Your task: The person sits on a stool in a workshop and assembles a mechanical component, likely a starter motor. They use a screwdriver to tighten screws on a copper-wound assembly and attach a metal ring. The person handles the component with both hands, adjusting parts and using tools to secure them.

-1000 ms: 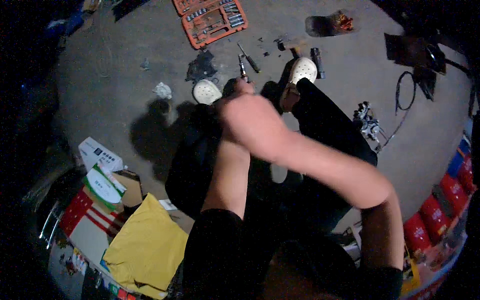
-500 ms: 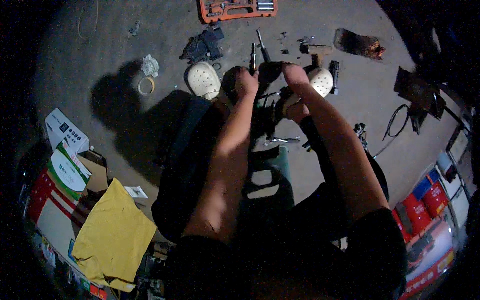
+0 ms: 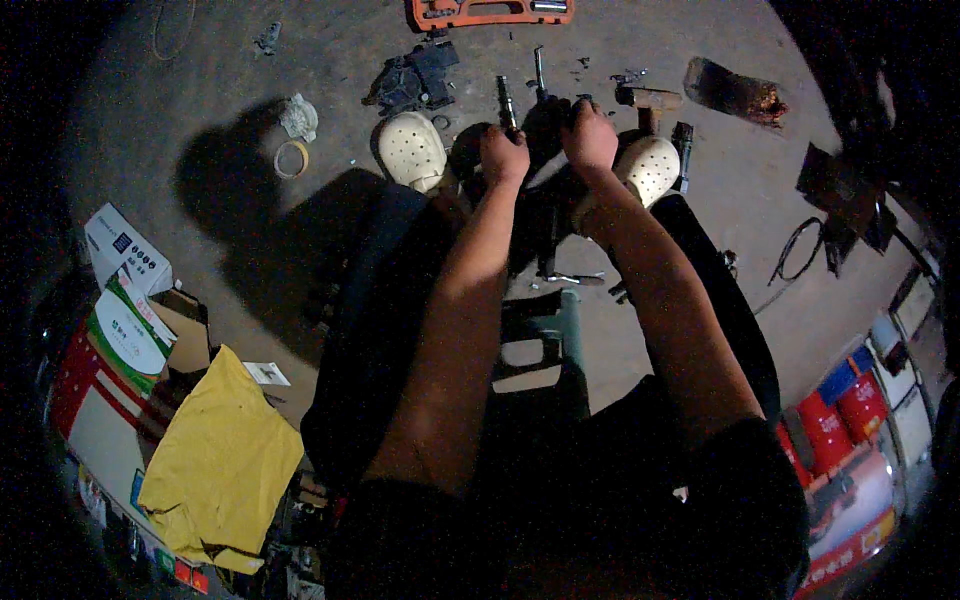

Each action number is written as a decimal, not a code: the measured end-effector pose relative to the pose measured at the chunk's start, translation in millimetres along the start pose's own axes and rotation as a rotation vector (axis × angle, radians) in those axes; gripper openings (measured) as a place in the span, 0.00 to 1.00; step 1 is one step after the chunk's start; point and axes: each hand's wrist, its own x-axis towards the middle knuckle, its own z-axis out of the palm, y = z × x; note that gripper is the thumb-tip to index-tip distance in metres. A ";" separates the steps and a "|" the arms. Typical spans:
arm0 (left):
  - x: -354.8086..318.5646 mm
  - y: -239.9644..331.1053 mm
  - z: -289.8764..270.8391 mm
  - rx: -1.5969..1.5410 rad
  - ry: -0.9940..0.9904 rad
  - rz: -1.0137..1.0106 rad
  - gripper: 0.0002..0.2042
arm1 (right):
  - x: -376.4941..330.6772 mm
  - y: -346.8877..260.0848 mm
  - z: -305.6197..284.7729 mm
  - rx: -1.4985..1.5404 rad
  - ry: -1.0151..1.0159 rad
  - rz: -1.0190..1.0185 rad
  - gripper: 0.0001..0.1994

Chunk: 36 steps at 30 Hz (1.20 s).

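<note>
Both hands are closed around a dark machine part [image 3: 540,140] held out over the knees, between the two pale clogs: the left hand [image 3: 503,157] grips its left side, the right hand [image 3: 590,140] its right. Tools lie loose on the far floor, including a hammer [image 3: 650,100] and an orange tool case [image 3: 490,12]. The work looks mid-way, the part held up rather than set down; how much remains I cannot tell.
</note>
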 end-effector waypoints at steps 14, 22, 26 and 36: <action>-27.1 56.5 -94.4 -1.333 -0.337 -0.268 0.17 | 47.5 -41.1 4.8 0.362 0.090 0.229 0.21; -105.3 154.5 -231.0 -1.470 -0.490 0.367 0.15 | 28.1 -97.4 -204.1 1.173 0.104 0.004 0.15; -167.4 204.2 -310.7 -1.374 -0.375 0.748 0.15 | -46.5 -136.0 -325.0 1.531 -0.008 -0.158 0.15; -281.6 228.6 -373.6 -1.185 -0.123 1.088 0.19 | -163.0 -135.8 -385.2 1.790 -0.277 -0.368 0.21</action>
